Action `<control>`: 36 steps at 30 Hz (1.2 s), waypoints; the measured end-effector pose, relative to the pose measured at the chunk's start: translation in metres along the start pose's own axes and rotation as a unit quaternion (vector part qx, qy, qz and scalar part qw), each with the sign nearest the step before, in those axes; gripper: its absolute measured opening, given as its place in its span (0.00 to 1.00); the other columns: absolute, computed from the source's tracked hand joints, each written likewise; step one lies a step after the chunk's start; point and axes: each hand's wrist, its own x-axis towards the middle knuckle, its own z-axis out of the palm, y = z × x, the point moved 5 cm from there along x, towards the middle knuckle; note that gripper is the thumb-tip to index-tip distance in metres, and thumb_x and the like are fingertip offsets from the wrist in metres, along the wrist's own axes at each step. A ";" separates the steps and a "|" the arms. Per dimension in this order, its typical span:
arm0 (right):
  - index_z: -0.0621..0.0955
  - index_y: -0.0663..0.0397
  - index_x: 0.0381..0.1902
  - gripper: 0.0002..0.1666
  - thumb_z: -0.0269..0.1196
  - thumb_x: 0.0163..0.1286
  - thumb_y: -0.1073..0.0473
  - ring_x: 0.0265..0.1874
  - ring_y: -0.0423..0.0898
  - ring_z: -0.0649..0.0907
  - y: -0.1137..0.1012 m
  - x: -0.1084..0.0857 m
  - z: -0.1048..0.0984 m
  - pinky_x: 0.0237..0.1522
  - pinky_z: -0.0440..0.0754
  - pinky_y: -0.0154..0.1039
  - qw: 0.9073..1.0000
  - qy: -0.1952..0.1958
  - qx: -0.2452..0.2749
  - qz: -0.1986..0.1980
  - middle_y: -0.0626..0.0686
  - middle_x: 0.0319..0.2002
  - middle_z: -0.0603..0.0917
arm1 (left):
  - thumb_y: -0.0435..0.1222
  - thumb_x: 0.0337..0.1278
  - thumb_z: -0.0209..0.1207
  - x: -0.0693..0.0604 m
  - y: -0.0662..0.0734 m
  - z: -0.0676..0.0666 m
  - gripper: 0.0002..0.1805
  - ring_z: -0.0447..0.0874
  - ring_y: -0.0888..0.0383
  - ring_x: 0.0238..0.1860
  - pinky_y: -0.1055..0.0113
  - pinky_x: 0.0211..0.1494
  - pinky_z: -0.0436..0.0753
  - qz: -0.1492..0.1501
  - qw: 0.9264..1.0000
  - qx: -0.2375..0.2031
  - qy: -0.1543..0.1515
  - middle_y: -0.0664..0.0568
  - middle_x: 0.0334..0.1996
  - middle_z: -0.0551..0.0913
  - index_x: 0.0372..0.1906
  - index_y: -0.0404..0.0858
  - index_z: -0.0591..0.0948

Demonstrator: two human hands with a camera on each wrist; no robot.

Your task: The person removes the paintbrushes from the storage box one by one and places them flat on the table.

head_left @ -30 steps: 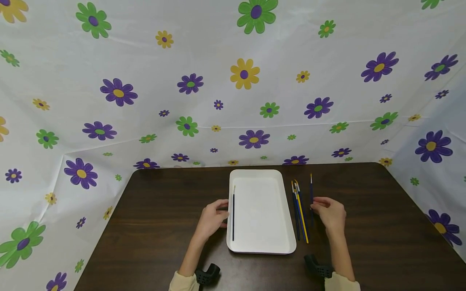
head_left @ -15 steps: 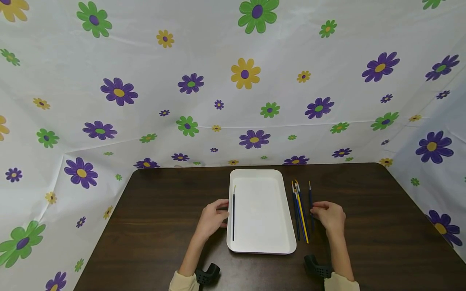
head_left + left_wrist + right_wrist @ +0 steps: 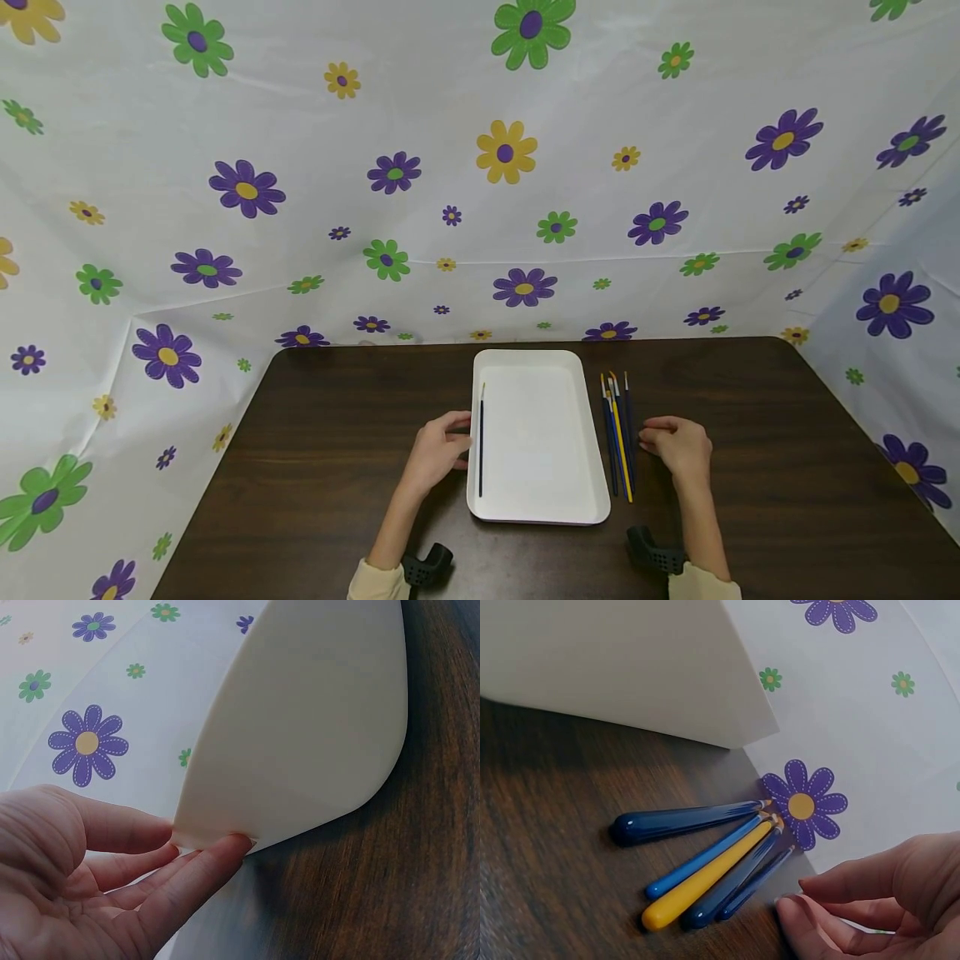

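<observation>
A white rectangular tray (image 3: 534, 433) lies on the dark table. Inside it, along the left edge, is one thin dark paintbrush (image 3: 482, 442). My left hand (image 3: 437, 450) touches the tray's left side; the left wrist view shows its fingertips (image 3: 238, 844) against the tray's edge. Right of the tray lies a row of several paintbrushes, a yellow one (image 3: 622, 446) among blue ones, bristles pointing away from me. The rightmost dark blue brush (image 3: 629, 429) is closest to my right hand (image 3: 681, 446), whose thumb and forefinger are near each other with nothing held between them.
The brown wooden table (image 3: 337, 417) stretches to both sides. Behind it hangs a white cloth (image 3: 420, 125) printed with flowers. Black wrist mounts (image 3: 429, 567) sit beside both forearms.
The dark blue brush at my right fingers came down toward me, then shifted left against the other brushes and left my fingers. My left hand and the tray stayed still.
</observation>
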 end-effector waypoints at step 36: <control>0.81 0.81 0.51 0.16 0.62 0.72 0.70 0.24 0.35 0.86 -0.005 0.001 0.000 0.31 0.88 0.29 1.000 -0.009 -0.002 -0.026 0.60 0.35 0.89 | 0.25 0.67 0.58 0.001 0.001 0.001 0.22 0.87 0.37 0.50 0.56 0.35 0.92 0.008 1.000 0.005 -0.001 0.26 0.59 0.79 0.64 0.21 0.76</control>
